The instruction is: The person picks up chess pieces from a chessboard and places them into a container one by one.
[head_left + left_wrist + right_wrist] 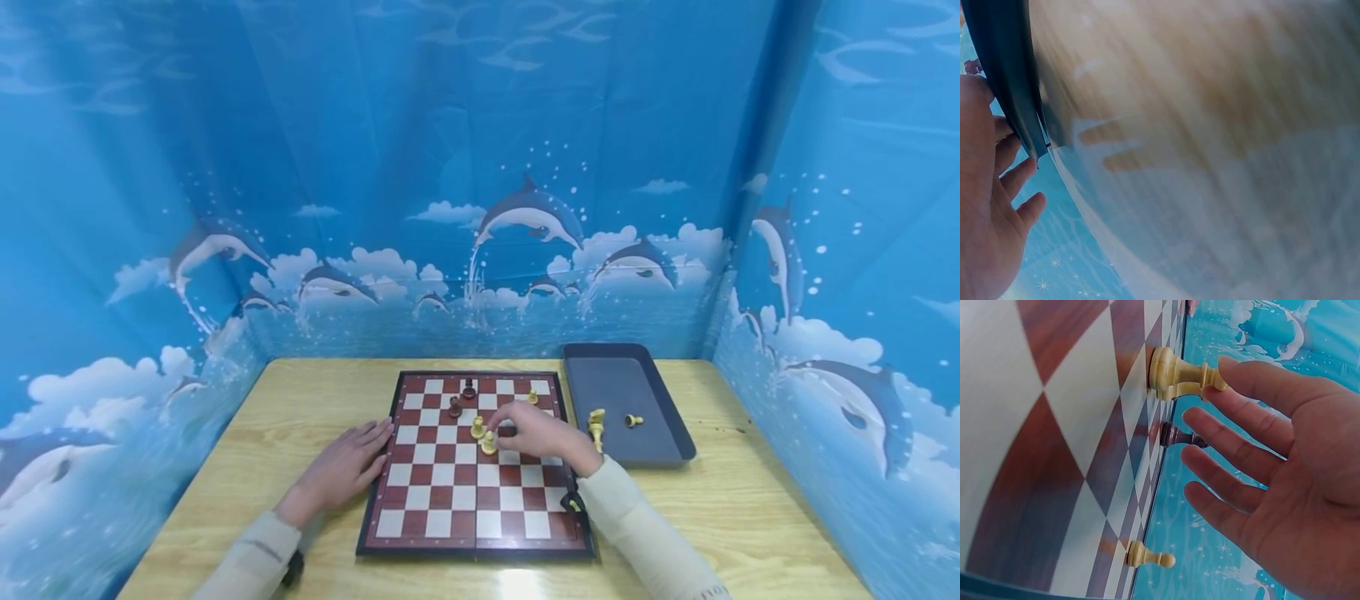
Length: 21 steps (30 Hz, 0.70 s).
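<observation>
My right hand [536, 431] reaches over the chessboard [441, 476] from the right. Its thumb and forefinger pinch the top of a cream chess piece [1175, 370], which stands upright on the board. A second cream piece [477, 427] stands right behind it, partly hidden in the right wrist view. The other fingers of this hand are spread, apart from any piece. My left hand [343, 463] rests at the board's left edge, its fingertips touching the dark rim [1007, 69]. Two dark pieces, one nearer [455, 407] and one farther [468, 388], stand on the far half.
A cream pawn [533, 397] stands toward the board's far right corner. Beside the board on the right, a dark grey tray [611, 375] holds a cream knight [596, 423] and a cream pawn [633, 420] lying down. Blue dolphin-print curtains [420, 167] surround the wooden table [750, 508].
</observation>
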Tool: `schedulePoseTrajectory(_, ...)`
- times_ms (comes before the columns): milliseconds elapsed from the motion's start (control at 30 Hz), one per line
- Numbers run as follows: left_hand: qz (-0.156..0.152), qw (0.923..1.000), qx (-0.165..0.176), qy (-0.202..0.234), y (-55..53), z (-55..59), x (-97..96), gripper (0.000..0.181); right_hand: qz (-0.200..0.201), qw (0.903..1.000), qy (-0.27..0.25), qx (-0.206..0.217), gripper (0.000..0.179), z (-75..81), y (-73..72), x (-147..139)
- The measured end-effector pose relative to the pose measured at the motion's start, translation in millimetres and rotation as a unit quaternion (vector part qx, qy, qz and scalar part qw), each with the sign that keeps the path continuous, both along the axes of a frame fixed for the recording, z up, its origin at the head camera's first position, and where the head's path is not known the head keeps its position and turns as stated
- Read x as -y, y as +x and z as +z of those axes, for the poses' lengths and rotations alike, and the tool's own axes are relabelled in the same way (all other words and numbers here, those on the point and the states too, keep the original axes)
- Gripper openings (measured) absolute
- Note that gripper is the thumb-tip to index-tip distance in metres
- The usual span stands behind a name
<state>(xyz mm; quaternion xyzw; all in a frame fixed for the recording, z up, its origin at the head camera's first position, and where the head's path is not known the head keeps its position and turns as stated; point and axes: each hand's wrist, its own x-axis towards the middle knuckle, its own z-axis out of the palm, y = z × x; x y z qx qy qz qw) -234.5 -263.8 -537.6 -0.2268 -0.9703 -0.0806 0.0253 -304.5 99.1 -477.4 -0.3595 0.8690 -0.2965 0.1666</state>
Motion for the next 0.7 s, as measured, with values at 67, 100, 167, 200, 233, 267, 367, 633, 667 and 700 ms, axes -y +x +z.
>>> schedulePoseTrajectory(67,0.001,1.0,-0.001,-0.001,-0.1,-0.5,0.7,0.058,-0.001,1.0,0.004,0.0,0.021,-0.5,-0.5,1.5)
schedulePoseTrajectory(100,0.001,1.0,-0.001,-0.001,-0.1,-0.8,1.0,0.058,0.0,1.0,0.006,0.0,0.021,-0.9,-0.7,2.2)
schedulePoseTrajectory(167,0.001,1.0,-0.003,-0.001,0.0,-1.2,1.7,0.058,-0.005,0.9999,0.009,0.003,0.021,-1.5,-0.8,3.2)
schedulePoseTrajectory(200,0.0,1.0,-0.005,-0.001,-0.3,-1.4,1.7,0.059,-0.007,0.9999,0.008,0.005,0.021,-1.4,-0.6,3.2)
schedulePoseTrajectory(233,0.0,1.0,-0.006,-0.001,-0.4,-1.6,1.6,0.059,-0.008,0.9999,0.006,0.007,0.021,-1.6,-0.5,3.3)
schedulePoseTrajectory(267,0.0,1.0,-0.006,-0.002,-0.5,-1.7,1.5,0.059,-0.008,0.9999,0.003,0.009,0.02,-1.8,-0.2,3.4)
schedulePoseTrajectory(367,0.001,1.0,-0.003,-0.001,-0.3,-2.2,1.7,0.059,-0.007,0.9999,-0.003,0.01,0.018,-3.3,0.2,3.7)
schedulePoseTrajectory(633,0.003,1.0,0.001,0.001,-0.4,-2.0,1.0,0.059,-0.005,0.9999,-0.01,-0.007,0.011,-8.0,-1.3,3.1)
schedulePoseTrajectory(667,0.003,1.0,0.001,0.001,-0.4,-1.7,0.8,0.059,-0.003,0.9999,-0.012,-0.009,0.01,-8.1,-1.4,2.9)
schedulePoseTrajectory(700,0.004,1.0,0.002,0.001,-0.4,-1.5,0.6,0.059,-0.001,0.9998,-0.016,-0.009,0.01,-8.3,-1.5,2.8)
